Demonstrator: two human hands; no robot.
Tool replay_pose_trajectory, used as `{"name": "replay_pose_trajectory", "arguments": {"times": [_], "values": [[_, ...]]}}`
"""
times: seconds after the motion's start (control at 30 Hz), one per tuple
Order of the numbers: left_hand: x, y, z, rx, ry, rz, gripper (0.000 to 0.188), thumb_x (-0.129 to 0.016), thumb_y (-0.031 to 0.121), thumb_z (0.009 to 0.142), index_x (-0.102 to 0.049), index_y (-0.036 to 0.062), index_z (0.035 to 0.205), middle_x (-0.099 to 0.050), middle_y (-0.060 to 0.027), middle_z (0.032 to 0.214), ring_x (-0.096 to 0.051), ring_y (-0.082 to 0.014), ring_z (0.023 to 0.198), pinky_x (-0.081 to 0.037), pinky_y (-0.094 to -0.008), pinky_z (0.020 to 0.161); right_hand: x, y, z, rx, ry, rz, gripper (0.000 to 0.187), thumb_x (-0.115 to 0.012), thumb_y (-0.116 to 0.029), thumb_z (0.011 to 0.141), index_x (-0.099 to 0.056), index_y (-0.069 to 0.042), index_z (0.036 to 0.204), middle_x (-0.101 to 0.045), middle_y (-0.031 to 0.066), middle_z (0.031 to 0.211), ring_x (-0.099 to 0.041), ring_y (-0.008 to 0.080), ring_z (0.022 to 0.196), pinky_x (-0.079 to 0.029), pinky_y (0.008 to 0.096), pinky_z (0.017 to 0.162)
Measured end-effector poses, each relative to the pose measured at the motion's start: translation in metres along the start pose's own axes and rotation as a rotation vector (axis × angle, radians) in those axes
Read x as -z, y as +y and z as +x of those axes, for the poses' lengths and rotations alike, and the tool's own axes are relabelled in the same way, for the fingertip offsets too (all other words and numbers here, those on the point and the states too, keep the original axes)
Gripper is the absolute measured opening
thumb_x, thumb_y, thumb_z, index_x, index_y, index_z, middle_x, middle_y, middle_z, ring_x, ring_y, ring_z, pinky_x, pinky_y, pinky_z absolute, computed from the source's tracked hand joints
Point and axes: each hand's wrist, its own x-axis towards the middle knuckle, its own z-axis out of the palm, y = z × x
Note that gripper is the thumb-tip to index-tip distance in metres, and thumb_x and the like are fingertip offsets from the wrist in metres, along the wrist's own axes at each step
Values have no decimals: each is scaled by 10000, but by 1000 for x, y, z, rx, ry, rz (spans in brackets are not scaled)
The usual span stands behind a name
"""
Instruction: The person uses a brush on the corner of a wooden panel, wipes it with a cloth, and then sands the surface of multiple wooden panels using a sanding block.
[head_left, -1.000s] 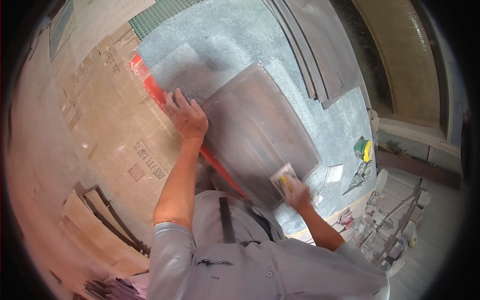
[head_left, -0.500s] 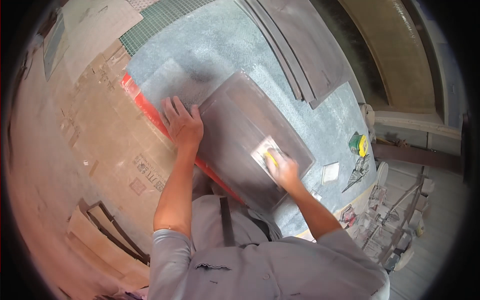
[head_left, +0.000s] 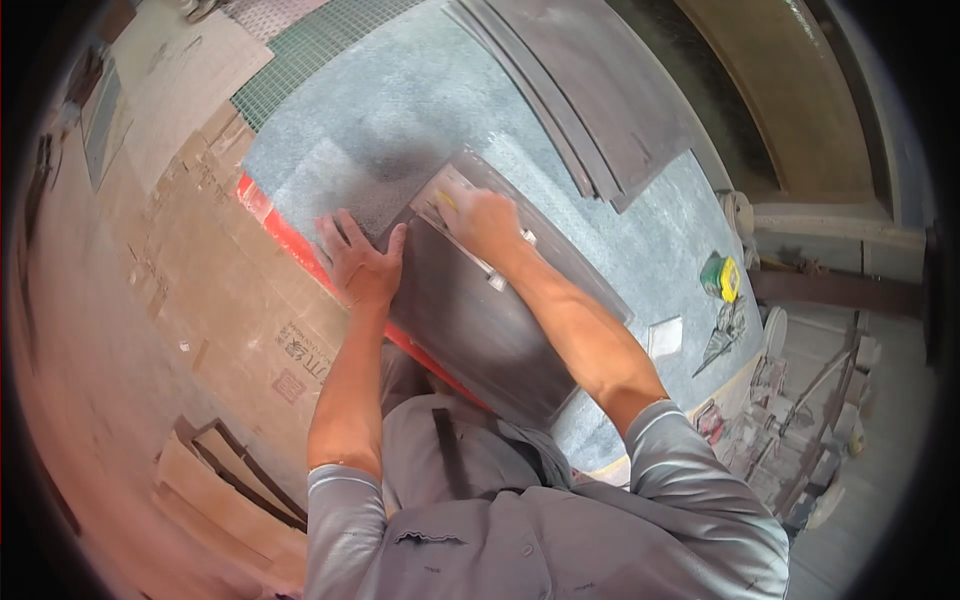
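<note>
A dark grey-brown flat panel [head_left: 470, 330] lies at a slant on the blue-grey covered table [head_left: 400, 90]. My right hand [head_left: 482, 222] is on the panel's far end, fingers closed over a sanding pad [head_left: 447, 201] with a yellow part and a pale sheet; my hand covers most of it. A pale streak of dust [head_left: 470, 255] runs along the panel beside my wrist. My left hand [head_left: 360, 262] lies with fingers spread at the panel's left edge, thumb against that edge, holding nothing.
Several similar dark panels [head_left: 590, 90] are stacked at the far right. A white square sheet [head_left: 665, 337], a green and yellow round item [head_left: 720, 278] and a crumpled dark item [head_left: 722, 338] lie on the table's right side. Red tape [head_left: 285, 232] edges the left; cardboard [head_left: 230, 270] covers the floor there.
My right hand has slid the sanding pad away from me and to the left, from the panel's near right part to its far end. My left hand has stayed near the same spot.
</note>
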Motion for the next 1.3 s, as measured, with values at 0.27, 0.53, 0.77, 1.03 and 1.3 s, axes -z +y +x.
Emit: {"name": "replay_pose_trajectory", "arguments": {"times": [0.27,0.53,0.77,1.03,1.3], "values": [[-1,-3,-7,46,-75,-39,1143,-750,731,882,-396,-70,1617,-338,-276,1692,-241,-442,1636,-259,-600,1311,74,156,-266,-88,61,33,260,-807,-181,951,-788,-58,1179,-796,206,1005,-770,412,885,-622,489,777],[1,3,1,-7,-75,-15,1165,-788,725,853,-390,-58,1620,-329,-304,1693,-241,-471,1631,-328,-598,1276,13,38,8,-7,69,29,226,-653,-319,1048,-738,-112,1084,-735,224,794,-730,452,762,-564,569,671],[1,-6,-1,27,-33,-40,1154,-795,734,838,-424,-38,1611,-383,-311,1668,-273,-473,1618,-276,-604,1293,35,109,-125,-9,89,49,274,-794,-213,971,-773,-111,1224,-781,199,936,-754,421,833,-600,514,720],[5,3,-3,38,-174,4,1158,-741,726,895,-371,-84,1635,-293,-327,1718,-186,-475,1647,-220,-570,1320,61,131,-186,-1,128,21,280,-766,-231,990,-768,-96,1235,-793,172,985,-764,393,837,-620,481,722],[5,-5,3,2,-65,35,1065,-782,704,855,-480,7,1601,-404,-276,1676,-308,-445,1611,-252,-570,1309,10,44,24,36,31,63,244,-657,-350,1044,-734,-140,1141,-730,212,819,-718,458,796,-550,590,690]]}}
